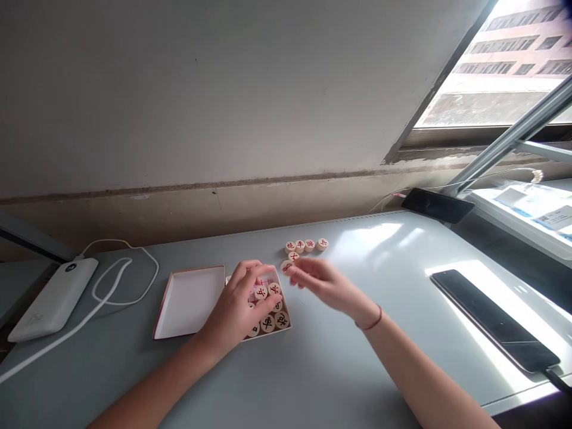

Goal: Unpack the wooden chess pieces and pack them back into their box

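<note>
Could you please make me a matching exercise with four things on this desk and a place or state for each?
Things:
1. Power bank
2. Lid
3. Left hand
4. Right hand

Places or states:
A. Spread over the box
B. Right of the box, by a game piece
C. White, with a cable attached
D. Between the power bank and the box

Pairs: 1-C, 2-D, 3-A, 4-B

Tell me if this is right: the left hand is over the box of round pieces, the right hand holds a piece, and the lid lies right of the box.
Wrong side: the head view shows the lid left of the box. The rest stands: left hand over the box, right hand holding a round piece.
</note>
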`<action>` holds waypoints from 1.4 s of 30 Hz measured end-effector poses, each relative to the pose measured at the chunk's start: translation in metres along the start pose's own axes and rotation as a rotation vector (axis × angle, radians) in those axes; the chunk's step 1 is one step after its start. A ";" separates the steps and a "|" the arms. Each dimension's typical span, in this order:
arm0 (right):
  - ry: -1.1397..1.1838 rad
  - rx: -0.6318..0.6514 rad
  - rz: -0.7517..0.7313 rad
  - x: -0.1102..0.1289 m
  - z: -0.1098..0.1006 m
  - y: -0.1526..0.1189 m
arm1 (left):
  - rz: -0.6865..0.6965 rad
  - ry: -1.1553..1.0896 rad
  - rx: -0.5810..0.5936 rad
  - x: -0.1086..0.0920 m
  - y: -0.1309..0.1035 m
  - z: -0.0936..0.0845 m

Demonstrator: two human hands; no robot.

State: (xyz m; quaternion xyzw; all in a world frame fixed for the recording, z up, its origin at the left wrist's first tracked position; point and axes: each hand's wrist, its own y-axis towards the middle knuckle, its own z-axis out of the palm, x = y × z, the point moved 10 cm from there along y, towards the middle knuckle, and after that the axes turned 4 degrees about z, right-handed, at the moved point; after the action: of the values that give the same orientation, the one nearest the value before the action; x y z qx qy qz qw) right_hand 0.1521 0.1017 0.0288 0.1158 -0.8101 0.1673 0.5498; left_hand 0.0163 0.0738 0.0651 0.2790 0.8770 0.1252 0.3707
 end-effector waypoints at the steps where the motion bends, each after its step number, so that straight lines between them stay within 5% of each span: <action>1: -0.069 -0.064 0.030 -0.010 -0.017 0.003 | -0.004 0.032 -0.005 0.004 0.000 0.000; 6: -0.204 -0.082 0.259 -0.065 -0.060 0.012 | 0.179 0.272 -0.107 0.004 -0.004 -0.003; 9: -0.162 -0.038 0.272 -0.073 -0.059 0.013 | 0.298 0.379 -0.128 -0.004 -0.008 -0.001; 15: -0.143 -0.017 0.333 -0.083 -0.050 0.015 | 0.271 0.385 -0.139 0.000 -0.009 -0.010; 21: -0.270 -0.077 0.357 -0.084 -0.056 0.014 | 0.219 0.352 -0.132 0.008 -0.011 -0.010; 28: -0.531 -0.312 0.182 -0.056 -0.067 0.011 | 0.169 0.336 -0.101 0.014 -0.011 -0.008; 42: -0.647 -0.318 0.170 -0.053 -0.058 0.014 | 0.163 0.343 -0.089 0.015 -0.010 -0.007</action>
State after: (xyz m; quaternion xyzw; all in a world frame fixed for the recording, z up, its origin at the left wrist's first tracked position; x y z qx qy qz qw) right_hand 0.2162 0.1375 -0.0023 0.0080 -0.9646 0.0391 0.2606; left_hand -0.0011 0.0745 0.0569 0.3070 0.8954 0.2393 0.2163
